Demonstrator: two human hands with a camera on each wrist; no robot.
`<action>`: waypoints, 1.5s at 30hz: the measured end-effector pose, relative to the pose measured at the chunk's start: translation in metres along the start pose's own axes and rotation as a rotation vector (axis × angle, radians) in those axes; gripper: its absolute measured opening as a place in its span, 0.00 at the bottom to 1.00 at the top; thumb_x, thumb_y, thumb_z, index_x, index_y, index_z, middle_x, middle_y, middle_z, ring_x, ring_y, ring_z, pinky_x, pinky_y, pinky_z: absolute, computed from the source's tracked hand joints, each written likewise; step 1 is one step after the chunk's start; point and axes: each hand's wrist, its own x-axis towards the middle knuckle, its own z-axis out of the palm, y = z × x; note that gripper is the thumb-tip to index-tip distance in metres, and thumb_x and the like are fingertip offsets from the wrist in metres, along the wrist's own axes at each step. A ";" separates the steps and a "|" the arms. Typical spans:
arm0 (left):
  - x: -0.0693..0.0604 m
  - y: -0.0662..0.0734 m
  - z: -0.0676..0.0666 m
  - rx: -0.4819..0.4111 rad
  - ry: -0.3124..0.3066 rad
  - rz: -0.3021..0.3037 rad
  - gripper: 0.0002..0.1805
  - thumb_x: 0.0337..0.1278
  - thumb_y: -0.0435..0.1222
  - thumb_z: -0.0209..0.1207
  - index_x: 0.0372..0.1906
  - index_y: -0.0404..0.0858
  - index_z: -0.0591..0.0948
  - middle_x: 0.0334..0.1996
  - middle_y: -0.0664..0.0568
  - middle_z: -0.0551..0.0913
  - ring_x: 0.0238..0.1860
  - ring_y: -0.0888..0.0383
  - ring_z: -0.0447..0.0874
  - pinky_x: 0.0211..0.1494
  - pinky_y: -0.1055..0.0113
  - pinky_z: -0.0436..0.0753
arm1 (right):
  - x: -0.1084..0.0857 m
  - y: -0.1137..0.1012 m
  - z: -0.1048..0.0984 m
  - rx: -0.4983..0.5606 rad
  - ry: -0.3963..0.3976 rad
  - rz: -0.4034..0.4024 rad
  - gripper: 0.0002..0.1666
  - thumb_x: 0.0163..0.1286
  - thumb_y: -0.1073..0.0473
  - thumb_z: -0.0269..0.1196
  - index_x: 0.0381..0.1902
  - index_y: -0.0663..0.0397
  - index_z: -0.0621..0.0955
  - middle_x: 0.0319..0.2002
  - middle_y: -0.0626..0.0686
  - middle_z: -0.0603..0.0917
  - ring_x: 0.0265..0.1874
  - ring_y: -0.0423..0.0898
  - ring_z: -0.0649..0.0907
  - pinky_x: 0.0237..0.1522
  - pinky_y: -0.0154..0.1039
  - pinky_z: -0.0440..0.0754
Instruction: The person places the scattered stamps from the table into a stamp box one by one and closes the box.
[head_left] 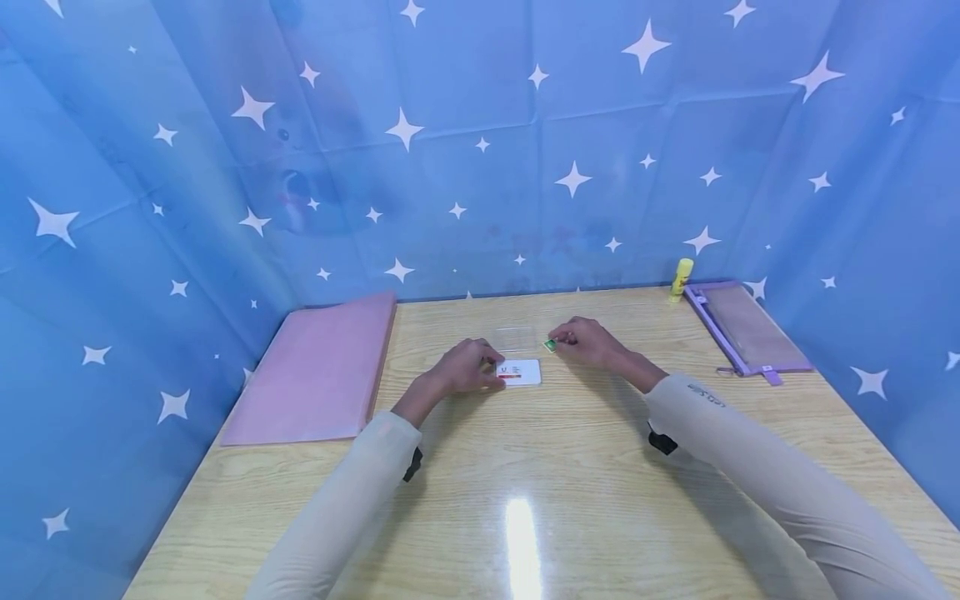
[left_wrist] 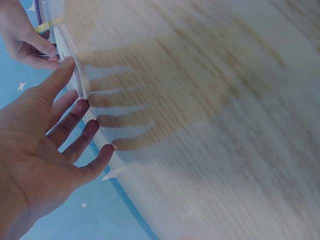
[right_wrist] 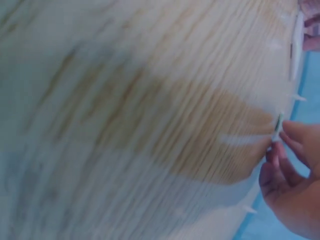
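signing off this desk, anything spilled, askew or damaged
Nothing stands out: no spill or damage shows. The left hand holds the white box, the right hand pinches a small green piece, and the pink folder lies on the table.

Light glares in a white streak off the smooth, glossy, wood-grained tabletop, as seen from where we stand. Behind it hangs a curtain of blue cloth, softly rippled and marked by fold creases. The printed white block shows a smooth face near a clear sheet of see-through plastic; the green piece is too small to tell card from plastic. Around them: a satiny pink plastic folder, a smooth yellow plastic glue stick, a mesh-look pouch (purple-trimmed), and matt fabric sleeves, lightly wrinkled.
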 end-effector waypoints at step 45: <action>-0.003 0.005 -0.003 -0.034 -0.002 -0.045 0.26 0.63 0.43 0.72 0.64 0.40 0.84 0.58 0.49 0.83 0.52 0.54 0.79 0.58 0.60 0.77 | -0.005 -0.003 0.002 -0.041 -0.041 -0.060 0.16 0.71 0.68 0.65 0.53 0.73 0.84 0.39 0.60 0.86 0.39 0.54 0.84 0.47 0.52 0.81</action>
